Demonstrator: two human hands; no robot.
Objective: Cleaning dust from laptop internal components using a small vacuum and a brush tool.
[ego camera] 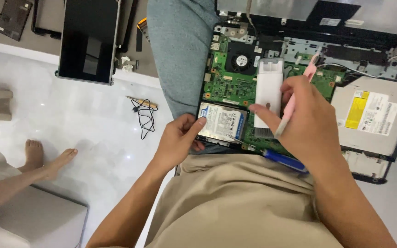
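Observation:
An opened laptop base with a green circuit board (pixel 228 80) lies across my lap. My left hand (pixel 178 140) grips the near left corner of the silver hard drive (pixel 221 121) seated in the base. My right hand (pixel 306 124) holds a white rectangular block (pixel 269 89) over the board, together with a pink tool (pixel 309 71). A blue-handled screwdriver (pixel 281 159) lies under my right wrist, its tip pointing toward the drive. A black fan (pixel 241 59) sits at the far side of the board.
A silver optical drive (pixel 373 115) sits in the base's right side. A detached laptop screen (pixel 88 41) leans at the far left beside dark parts. A small screwdriver and black cable (pixel 145 112) lie on the white floor. Another person's bare feet (pixel 47 158) rest at left.

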